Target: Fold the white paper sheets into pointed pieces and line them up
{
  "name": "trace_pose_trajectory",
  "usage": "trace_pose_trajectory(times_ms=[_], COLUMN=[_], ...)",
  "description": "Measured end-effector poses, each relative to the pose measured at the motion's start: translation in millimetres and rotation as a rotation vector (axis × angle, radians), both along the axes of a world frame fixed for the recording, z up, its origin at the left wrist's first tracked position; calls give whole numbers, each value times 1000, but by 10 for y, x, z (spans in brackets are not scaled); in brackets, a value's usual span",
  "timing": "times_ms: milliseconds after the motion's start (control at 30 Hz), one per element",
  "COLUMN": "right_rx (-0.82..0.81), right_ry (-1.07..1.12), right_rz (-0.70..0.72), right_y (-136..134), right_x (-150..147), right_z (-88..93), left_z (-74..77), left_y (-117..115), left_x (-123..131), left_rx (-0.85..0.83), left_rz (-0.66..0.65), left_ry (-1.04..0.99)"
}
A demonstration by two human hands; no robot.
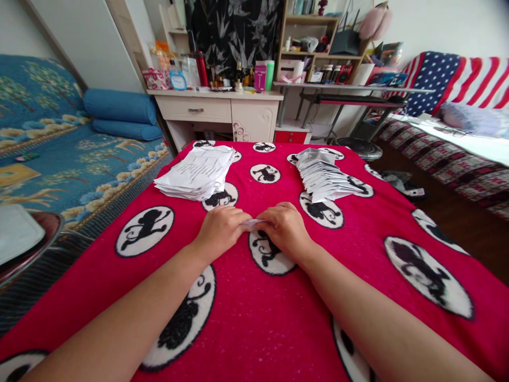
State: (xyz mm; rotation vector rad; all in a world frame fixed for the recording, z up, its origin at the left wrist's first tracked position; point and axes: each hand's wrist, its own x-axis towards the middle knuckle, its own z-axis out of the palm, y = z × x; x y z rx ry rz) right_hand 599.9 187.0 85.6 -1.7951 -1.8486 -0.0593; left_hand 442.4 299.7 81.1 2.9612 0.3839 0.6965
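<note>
My left hand (pixel 221 229) and my right hand (pixel 284 229) rest side by side on a red cloth (pixel 246 318) printed with black-and-white ovals. Between their fingertips they pinch a small folded white paper (pixel 253 223); most of it is hidden by the fingers. Farther away on the left lies a loose stack of printed white sheets (pixel 198 172). On the right, past my right hand, sits a fanned pile of folded papers (pixel 324 176).
A blue patterned bed with bolsters (pixel 119 106) lies to the left. A white desk (pixel 217 109) crowded with bottles and a clock stands behind the table. Shelves (pixel 314 48) and a flag-covered sofa (pixel 457 79) fill the right side. Dark floor (pixel 449 212) runs along the right.
</note>
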Motion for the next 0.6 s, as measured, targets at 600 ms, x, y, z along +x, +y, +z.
trace_pose_trajectory(times_ms=[600], right_rx=[-134], right_ry=[189], right_rz=[-214], right_y=[-1], right_x=[127], right_z=[-4], left_z=[-95], left_y=[174], left_x=[4], left_rx=[-369], left_rz=[58], left_ry=[-68])
